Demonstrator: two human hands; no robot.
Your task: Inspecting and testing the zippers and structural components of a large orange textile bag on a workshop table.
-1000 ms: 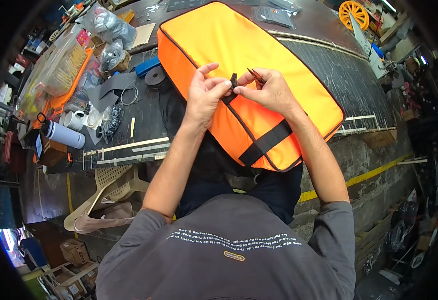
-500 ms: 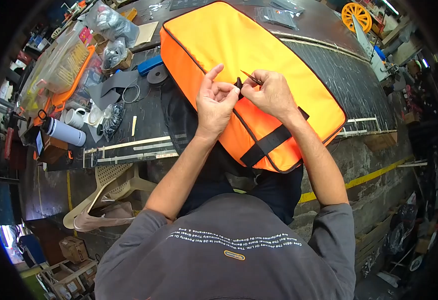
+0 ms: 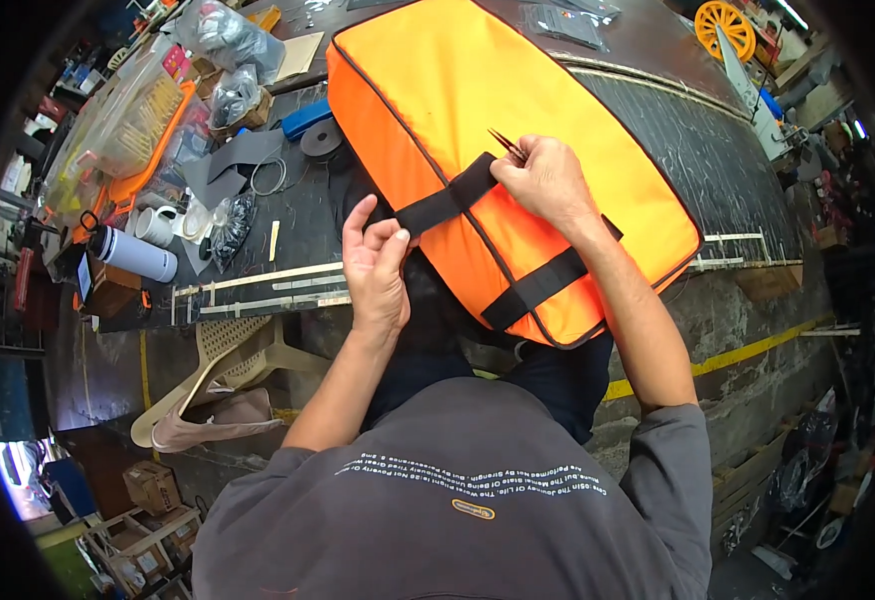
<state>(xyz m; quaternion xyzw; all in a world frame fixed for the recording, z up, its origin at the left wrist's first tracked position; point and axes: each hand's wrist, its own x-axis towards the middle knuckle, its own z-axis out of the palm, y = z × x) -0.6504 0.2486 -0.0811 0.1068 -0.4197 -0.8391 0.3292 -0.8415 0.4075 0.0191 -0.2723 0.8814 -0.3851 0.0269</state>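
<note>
An orange fabric bag [image 3: 518, 110] with dark piping lies at a slant over the table's near edge. Across its left side seam runs a black webbing strap [image 3: 445, 205]. My left hand [image 3: 378, 270] pinches near the strap's lower left end between thumb and finger, other fingers raised. In my right hand [image 3: 550, 185], over the strap's upper end, are slim dark pointed thread snips [image 3: 507, 144], tips sticking out to the upper left. The fingers hide their handles. A second black strap [image 3: 535, 289] crosses the bag's lower end.
On the dark table [image 3: 648, 150] at left are a roll of grey tape [image 3: 320, 138], grey scraps, a white mug [image 3: 155, 227], a pale bottle [image 3: 138, 257] and clear plastic boxes [image 3: 138, 135]. A beige plastic chair [image 3: 223, 350] stands below the table's left edge.
My left hand has moved left and down, away from the right hand, and the strap now lies stretched flat across the seam. The right hand has shifted slightly, keeping the thread snips.
</note>
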